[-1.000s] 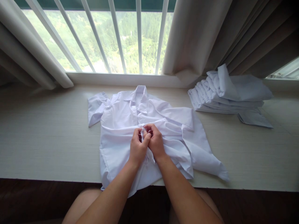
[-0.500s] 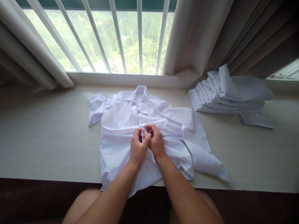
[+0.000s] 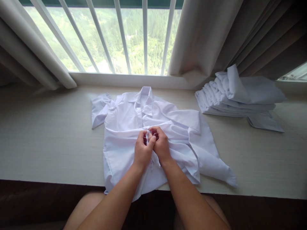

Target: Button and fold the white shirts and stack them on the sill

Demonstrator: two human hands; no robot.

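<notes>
A white collared shirt lies front side up before me, its collar toward the window and its lower hem over the near edge. My left hand is closed on the front opening edge, about mid-shirt. Right beside it, my right hand pinches the same edge, fingers curled and touching the left thumb. A button at the fingertips is too small and covered to make out. Above the hands the front is closed up toward the collar; below them the edges hang loosely bunched.
A stack of folded white garments stands at the right on the pale wooden surface. Behind is a window with white bars, with grey curtains on either side. The near edge drops off above my knees.
The hands keep their grip on the shirt's front edge with hardly any movement. The whole view has shifted slightly.
</notes>
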